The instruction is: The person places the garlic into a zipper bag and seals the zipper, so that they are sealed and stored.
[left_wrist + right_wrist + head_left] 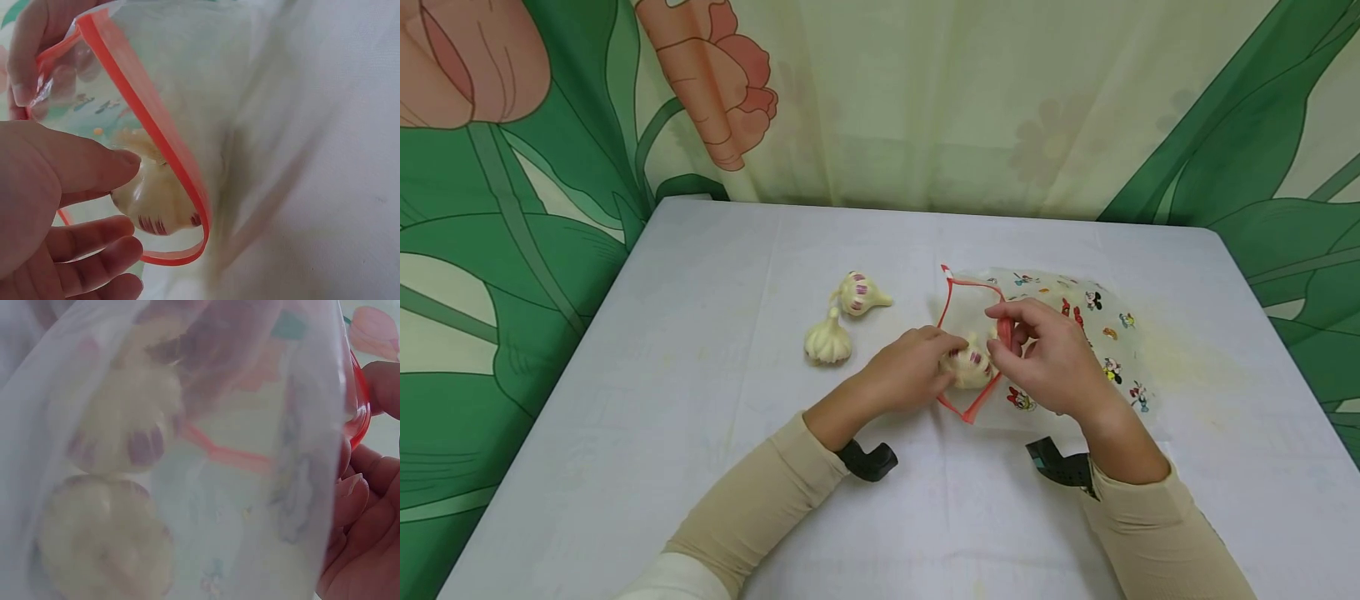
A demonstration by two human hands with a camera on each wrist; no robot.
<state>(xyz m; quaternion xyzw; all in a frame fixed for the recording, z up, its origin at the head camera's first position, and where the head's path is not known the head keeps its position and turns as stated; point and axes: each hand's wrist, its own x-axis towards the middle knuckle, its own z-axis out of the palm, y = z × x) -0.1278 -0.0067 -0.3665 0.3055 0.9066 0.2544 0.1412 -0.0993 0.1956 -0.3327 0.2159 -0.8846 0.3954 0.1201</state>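
A clear bag (1108, 354) with cartoon prints and a red-edged mouth lies on its side, mouth facing left. At that mouth, my left hand (908, 371) holds a garlic bulb (972, 367) between thumb and fingers, which the left wrist view shows inside the red rim (181, 144). My right hand (1052, 354) pinches the bag's red edge, keeping the mouth spread apart. Through the cloudy film in the right wrist view, two bulbs touch, an upper one (125, 419) and a lower one (106, 540).
Two more garlic bulbs, one with purple streaks (859, 294) and one paler (828, 340), lie left of the bag on the white-covered table (700, 333). Behind the table hangs a curtain (925, 108) with flowers and green leaves.
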